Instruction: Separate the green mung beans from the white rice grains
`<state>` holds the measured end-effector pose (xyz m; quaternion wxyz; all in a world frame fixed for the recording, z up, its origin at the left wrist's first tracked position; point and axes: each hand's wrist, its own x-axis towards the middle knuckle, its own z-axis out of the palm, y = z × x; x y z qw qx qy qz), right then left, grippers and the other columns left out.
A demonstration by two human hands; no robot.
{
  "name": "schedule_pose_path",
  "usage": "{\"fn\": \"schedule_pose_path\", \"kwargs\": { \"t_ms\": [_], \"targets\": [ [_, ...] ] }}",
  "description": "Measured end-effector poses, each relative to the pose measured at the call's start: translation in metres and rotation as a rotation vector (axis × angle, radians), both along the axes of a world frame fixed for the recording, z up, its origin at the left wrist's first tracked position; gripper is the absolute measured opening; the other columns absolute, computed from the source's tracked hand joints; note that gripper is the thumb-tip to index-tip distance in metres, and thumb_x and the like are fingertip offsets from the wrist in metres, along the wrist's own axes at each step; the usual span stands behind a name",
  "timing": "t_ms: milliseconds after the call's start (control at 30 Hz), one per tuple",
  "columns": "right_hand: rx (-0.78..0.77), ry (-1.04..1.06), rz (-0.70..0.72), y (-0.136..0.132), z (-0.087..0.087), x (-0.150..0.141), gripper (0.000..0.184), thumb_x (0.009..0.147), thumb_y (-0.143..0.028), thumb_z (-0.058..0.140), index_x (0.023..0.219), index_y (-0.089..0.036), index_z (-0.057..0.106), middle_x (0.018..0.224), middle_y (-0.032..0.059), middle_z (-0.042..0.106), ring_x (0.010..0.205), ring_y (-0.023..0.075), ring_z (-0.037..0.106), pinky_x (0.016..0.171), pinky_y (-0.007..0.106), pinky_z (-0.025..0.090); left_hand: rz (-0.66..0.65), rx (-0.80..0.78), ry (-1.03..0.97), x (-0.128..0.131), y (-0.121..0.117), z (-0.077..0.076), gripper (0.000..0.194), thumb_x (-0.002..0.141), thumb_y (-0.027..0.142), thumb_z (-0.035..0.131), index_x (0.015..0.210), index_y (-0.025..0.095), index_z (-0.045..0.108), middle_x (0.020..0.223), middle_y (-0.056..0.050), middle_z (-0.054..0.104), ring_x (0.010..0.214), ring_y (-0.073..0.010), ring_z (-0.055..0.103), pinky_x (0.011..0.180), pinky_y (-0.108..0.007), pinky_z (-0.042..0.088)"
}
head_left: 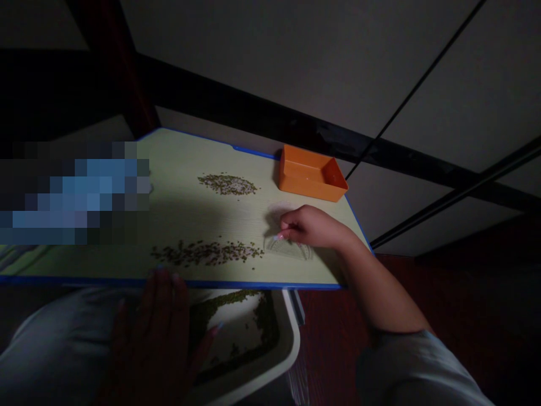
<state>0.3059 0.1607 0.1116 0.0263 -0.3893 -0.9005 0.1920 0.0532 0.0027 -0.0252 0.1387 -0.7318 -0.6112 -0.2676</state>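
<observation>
My right hand point(310, 225) is closed, thumb and fingers pinching a clear plastic protractor point(291, 248) just above or on the pale tabletop point(177, 211). Left of the protractor, a long loose band of small green and brown dried grains point(207, 252) lies along the near side. Farther back is a second, smaller pile of the same grains point(228, 184). My left hand point(158, 332) is in shadow, its fingers stretched out and reaching the table's near edge. It hangs over a white basin point(291, 338), where more green grains point(266, 327) lie around the bottom.
An orange rectangular box point(310, 175) stands at the table's far right corner, behind my right hand. A blurred-out blue patch point(93, 192) covers the left end of the table. Blue trim point(253, 285) runs along the table's edge. Light cabinet panels point(262, 62) rise behind it.
</observation>
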Motion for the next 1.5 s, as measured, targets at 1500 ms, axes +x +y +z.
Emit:
{"fn": "schedule_pose_path", "kwargs": {
  "t_ms": [1500],
  "targets": [
    [-0.03, -0.023, -0.025, 0.0013, -0.0049, -0.003, 0.025, 0.087, -0.03, 0.054, 0.067, -0.016, 0.058, 0.05, -0.0048, 0.054, 0.048, 0.0062, 0.039, 0.055, 0.022, 0.021, 0.009, -0.028, -0.058, 0.0028, -0.002, 0.0047, 0.078, 0.081, 0.048, 0.04, 0.143, 0.01, 0.013, 0.154, -0.02, 0.02, 0.143, -0.0339, 0.021, 0.112, -0.062, 0.018]
  ]
}}
